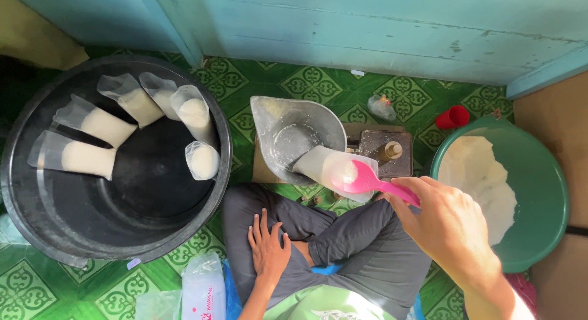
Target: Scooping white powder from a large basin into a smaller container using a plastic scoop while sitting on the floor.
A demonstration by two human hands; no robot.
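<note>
Right hand (450, 225) grips the handle of a pink scoop (362, 178), fingers clenched round it; the scoop's bowl sits at the mouth of a clear bag (324, 167) part-filled with white powder. Bag leans tilted against the rim of a metal pan (275, 115), its lower end inside the pan. Pan sits on a small scale (392, 154) with a brass knob, just in front of the crossed legs. Left hand (267, 248) lies flat on the left knee, fingers released and spread, holding nothing. Green basin (539, 197) stands to the right, holding a heap of white powder; the right wrist is just beside its rim. Black tub (122, 234) stands to the left, well apart from the right hand, with six filled bags (98, 125) leaning along its far wall. Red cup (452, 117) rests on the green patterned floor (318, 81) just behind the basin. Small crumpled plastic piece (381, 105) lies near the scale, by the blue wall. Packet of empty bags (204, 289) lies beside the left leg.
</note>
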